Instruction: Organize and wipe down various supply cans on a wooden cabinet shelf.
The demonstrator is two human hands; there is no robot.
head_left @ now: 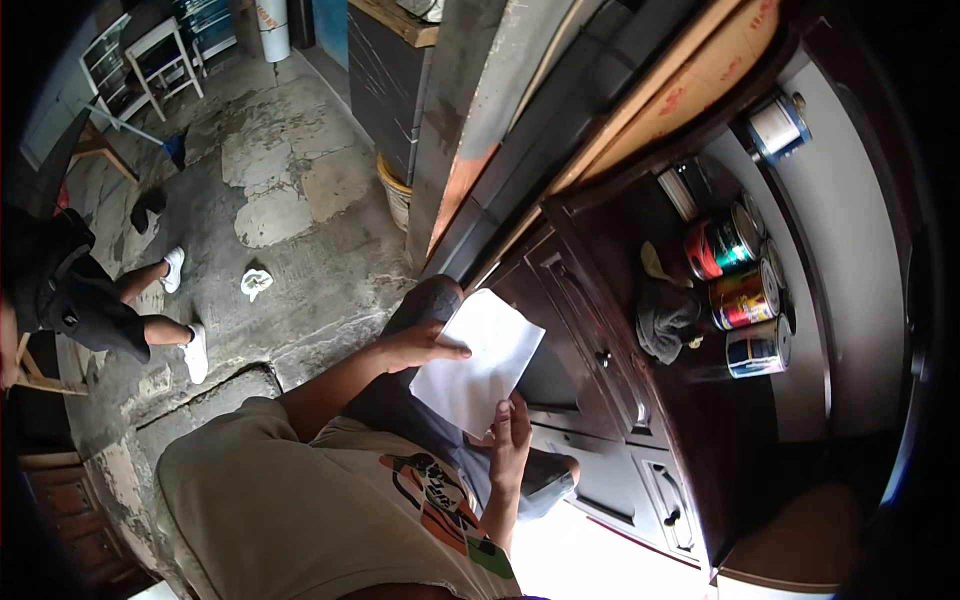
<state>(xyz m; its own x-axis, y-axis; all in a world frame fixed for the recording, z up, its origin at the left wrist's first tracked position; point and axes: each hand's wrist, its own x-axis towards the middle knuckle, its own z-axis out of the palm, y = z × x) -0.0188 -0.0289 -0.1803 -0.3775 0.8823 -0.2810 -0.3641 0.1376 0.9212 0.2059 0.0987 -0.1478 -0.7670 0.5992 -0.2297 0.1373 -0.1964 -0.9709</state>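
A white sheet of paper [480, 355] is held at a slant above my lap, in front of the dark wooden cabinet. My left hand [412, 347] grips its left edge, thumb lying on top and fingers beneath. At the lower right corner, my right hand [508, 440] pinches the sheet between thumb and fingers. The paper looks blank and slightly bent, with bright light on it. Its underside and the fingertips behind it are hidden.
The cabinet [585, 345] with doors and handles stands close on my right. Its shelf carries several cans [745, 298] and a grey cloth [662, 315]. Another person [85, 300] is at the left. A crumpled white item [256, 281] lies on the cracked concrete floor [300, 290].
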